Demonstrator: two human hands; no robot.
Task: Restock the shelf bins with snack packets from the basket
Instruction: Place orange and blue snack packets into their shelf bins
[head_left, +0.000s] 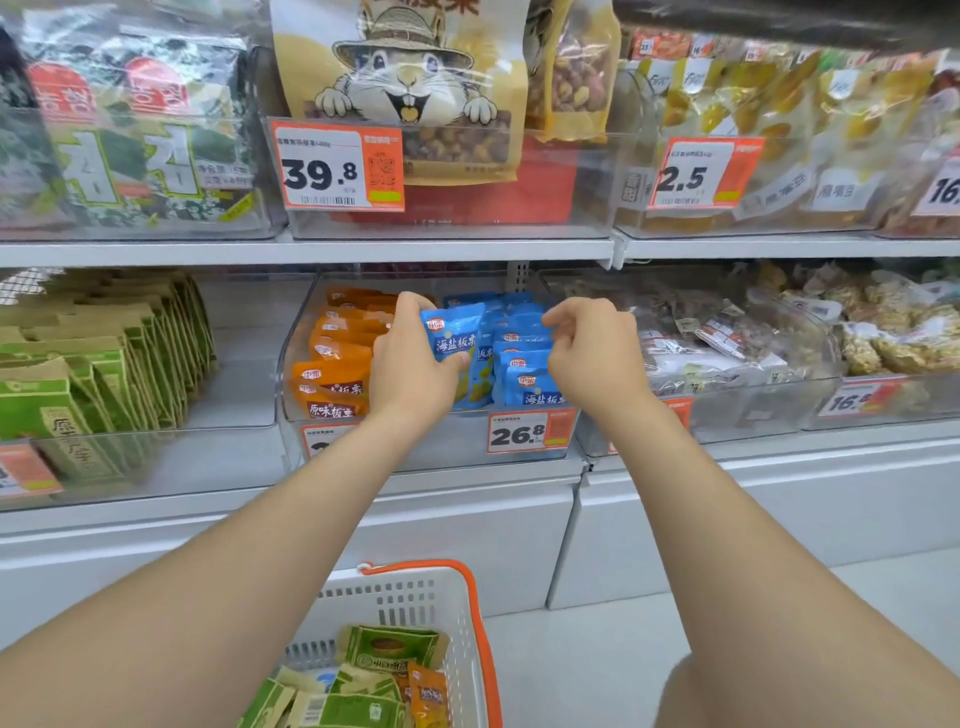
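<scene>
Blue packet (453, 332) — light, soft, slippery film; left hand (415, 358) fingers pinch its edges; right hand (592, 348) curled, empty.

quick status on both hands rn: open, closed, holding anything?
Left hand: closed on a blue snack packet, held over the bin.
Right hand: fingers curled at the blue packets in the bin; whether it grips one cannot be told.

We have a single head-worn wide-angle view looking forward and slightly down, close to the clear shelf bins (519, 447), with the basket (415, 597) at the bottom edge below both outstretched forearms.
</scene>
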